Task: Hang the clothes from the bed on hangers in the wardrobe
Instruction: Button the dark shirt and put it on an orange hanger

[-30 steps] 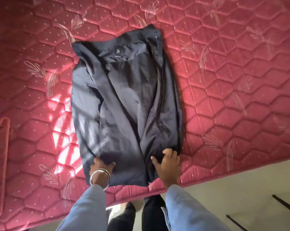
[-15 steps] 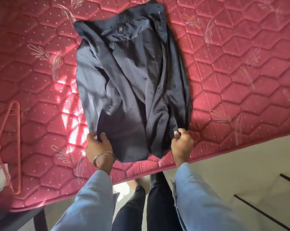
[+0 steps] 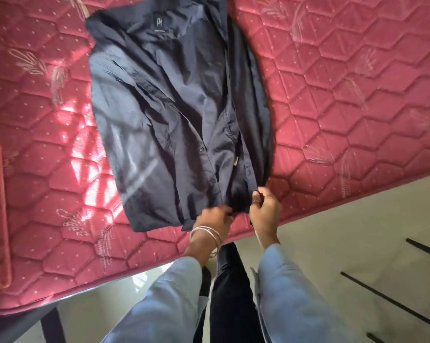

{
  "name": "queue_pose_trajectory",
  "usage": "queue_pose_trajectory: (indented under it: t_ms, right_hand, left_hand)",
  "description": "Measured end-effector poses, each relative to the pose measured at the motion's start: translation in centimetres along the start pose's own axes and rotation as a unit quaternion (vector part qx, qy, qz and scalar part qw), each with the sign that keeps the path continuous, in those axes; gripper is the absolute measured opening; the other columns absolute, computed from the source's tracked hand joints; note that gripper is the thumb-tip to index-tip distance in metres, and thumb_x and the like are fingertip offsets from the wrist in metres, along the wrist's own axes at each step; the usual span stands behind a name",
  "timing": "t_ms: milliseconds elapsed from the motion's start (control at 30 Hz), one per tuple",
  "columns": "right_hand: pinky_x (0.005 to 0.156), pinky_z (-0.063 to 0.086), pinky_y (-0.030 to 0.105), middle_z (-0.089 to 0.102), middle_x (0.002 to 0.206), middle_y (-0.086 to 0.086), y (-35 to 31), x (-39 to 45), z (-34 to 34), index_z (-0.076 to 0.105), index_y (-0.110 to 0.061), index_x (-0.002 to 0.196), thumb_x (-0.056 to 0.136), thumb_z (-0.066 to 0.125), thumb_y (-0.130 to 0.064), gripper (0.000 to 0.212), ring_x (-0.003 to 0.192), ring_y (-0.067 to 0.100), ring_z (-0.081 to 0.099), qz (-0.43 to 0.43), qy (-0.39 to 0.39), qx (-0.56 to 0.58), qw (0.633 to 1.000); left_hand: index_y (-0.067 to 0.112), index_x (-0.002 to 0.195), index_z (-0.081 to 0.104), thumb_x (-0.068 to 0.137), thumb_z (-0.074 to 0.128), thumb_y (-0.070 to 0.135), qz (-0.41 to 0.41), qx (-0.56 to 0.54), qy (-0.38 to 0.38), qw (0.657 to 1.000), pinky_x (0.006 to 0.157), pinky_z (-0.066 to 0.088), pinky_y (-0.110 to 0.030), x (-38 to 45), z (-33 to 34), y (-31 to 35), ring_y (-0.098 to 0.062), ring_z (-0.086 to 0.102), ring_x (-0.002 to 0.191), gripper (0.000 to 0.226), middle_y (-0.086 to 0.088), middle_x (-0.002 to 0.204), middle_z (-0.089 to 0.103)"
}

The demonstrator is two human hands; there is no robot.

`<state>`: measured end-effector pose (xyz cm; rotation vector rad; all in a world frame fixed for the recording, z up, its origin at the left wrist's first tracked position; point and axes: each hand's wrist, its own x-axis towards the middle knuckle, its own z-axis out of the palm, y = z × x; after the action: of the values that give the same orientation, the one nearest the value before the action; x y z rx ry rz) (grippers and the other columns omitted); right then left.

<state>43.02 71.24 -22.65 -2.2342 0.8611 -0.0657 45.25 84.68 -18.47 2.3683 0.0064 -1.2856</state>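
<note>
A dark navy shirt lies spread on the red quilted mattress, collar at the far end and hem at the near edge. Its front is partly unbuttoned. My left hand, with silver bangles at the wrist, pinches the hem near the button placket. My right hand grips the hem's right corner just beside it. The two hands are close together at the mattress edge. A pink hanger lies on the mattress at the far left, apart from the shirt.
The mattress edge runs diagonally in front of me, with pale floor beyond it at the right. Dark thin lines cross the floor at lower right. A dark bed-frame leg shows at bottom left. My legs stand against the bed.
My left hand has moved right along the hem toward the placket, and the two hands now sit close together. The shirt's left front panel lies flatter over the middle.
</note>
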Motion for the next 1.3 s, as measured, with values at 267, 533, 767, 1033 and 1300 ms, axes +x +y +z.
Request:
queue_pose_trajectory:
  t_ms: [267, 533, 767, 1033, 1300]
  right_hand:
    - [0.066, 0.053, 0.04, 0.066, 0.082, 0.013, -0.5, 2.9, 1.7, 0.069, -0.005, 0.101, 0.079, 0.075, -0.017, 0.025, 0.065, 0.027, 0.059, -0.011, -0.028, 0.05, 0.998]
    - [0.057, 0.045, 0.033, 0.062, 0.061, 0.016, -2.2, 4.1, 2.4, 0.073, -0.003, 0.087, 0.078, 0.074, -0.009, 0.011, 0.051, 0.024, 0.052, -0.004, 0.003, 0.091, 0.996]
    - [0.053, 0.041, 0.016, 0.06, 0.066, 0.007, -3.9, 2.7, 1.8, 0.07, -0.005, 0.079, 0.075, 0.075, -0.004, 0.007, 0.052, 0.01, 0.048, -0.141, -0.041, 0.102, 0.984]
    - [0.056, 0.052, 0.035, 0.061, 0.072, 0.014, -4.4, 0.8, 3.9, 0.07, -0.001, 0.079, 0.075, 0.046, -0.014, 0.027, 0.068, 0.034, 0.061, -0.273, -0.102, -0.06, 0.955]
    - [0.069, 0.04, 0.003, 0.069, 0.076, 0.013, -4.4, 0.7, 4.2, 0.074, 0.001, 0.086, 0.072, 0.07, 0.002, 0.015, 0.068, 0.017, 0.063, -0.132, -0.054, 0.091, 0.986]
  left_hand:
    - [0.015, 0.113, 0.07, 0.089, 0.058, 0.014, -0.062, -0.157, 0.269, 0.948, 0.091, 0.043, -0.034, 3.7, -3.1, -0.2, -0.034, 0.061, 0.104, 0.027, -0.014, 0.111, 0.068]
    - [0.024, 0.1, 0.074, 0.083, 0.068, 0.033, -0.108, -0.132, 0.218, 0.961, 0.087, 0.05, -0.038, 6.7, -2.6, -0.1, -0.031, 0.063, 0.1, 0.02, -0.008, 0.104, 0.07]
    - [0.023, 0.08, 0.074, 0.08, 0.07, 0.024, -0.137, -0.253, 0.22, 0.932, 0.079, 0.053, -0.031, 6.3, -2.0, 0.0, -0.025, 0.068, 0.086, 0.003, -0.004, 0.084, 0.073]
    - [0.029, 0.065, 0.068, 0.08, 0.071, 0.016, -0.055, -0.345, 0.241, 0.905, 0.07, 0.052, -0.02, 4.6, -3.3, -0.6, -0.007, 0.062, 0.051, 0.021, 0.003, 0.058, 0.068]
    - [0.021, 0.072, 0.073, 0.082, 0.069, 0.016, -0.051, -0.348, 0.223, 0.909, 0.069, 0.055, -0.024, 4.9, -3.7, -0.3, -0.016, 0.068, 0.059, 0.012, -0.003, 0.064, 0.071]
